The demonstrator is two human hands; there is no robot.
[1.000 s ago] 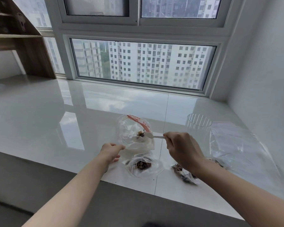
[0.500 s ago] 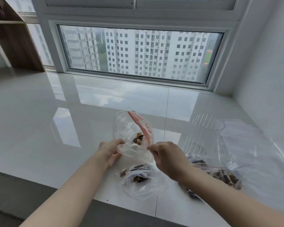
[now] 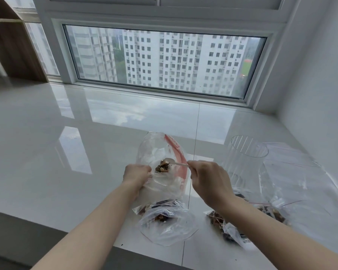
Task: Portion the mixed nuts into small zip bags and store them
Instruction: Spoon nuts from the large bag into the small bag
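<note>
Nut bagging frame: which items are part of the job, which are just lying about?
In the job:
- big nut bag, held by left hand
- white spoon in right hand
- small zip bag in front
- filled bags at right
- clear cup

Lying about:
- wooden shelf

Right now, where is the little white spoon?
In the head view, the spoon is near the middle, pinched in the right hand, its bowl over the nuts inside the big bag that the left hand holds.
</note>
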